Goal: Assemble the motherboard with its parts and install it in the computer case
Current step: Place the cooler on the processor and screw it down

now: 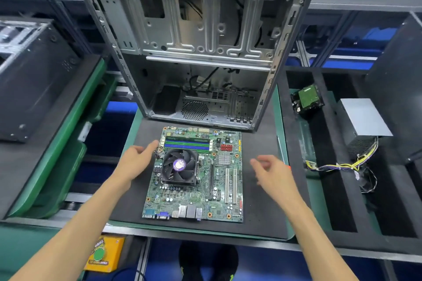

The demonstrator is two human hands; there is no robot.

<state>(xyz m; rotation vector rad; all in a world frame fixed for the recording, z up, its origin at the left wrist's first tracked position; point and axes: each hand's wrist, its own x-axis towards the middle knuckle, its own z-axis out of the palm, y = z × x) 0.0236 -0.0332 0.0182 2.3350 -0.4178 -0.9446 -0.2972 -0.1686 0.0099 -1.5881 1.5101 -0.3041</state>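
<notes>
A green motherboard (205, 189) lies flat on the black mat (258, 207) in front of me. A black CPU fan cooler (179, 166) is mounted on its left half, and a memory stick (187, 139) sits in the slots at its far edge. Behind the board stands the open computer case (196, 52), its inside facing me. My left hand (137, 159) hovers open at the board's left edge, fingertips near the cooler's upper left corner. To the right of the board, my right hand (271, 171) is open and holds nothing.
A hard drive (307, 99) and a grey power supply (363, 121) with yellow cables (338, 166) lie in black foam trays on the right. Another black case (34, 80) lies at the left. A yellow box with a green button (102, 254) hangs below the bench edge.
</notes>
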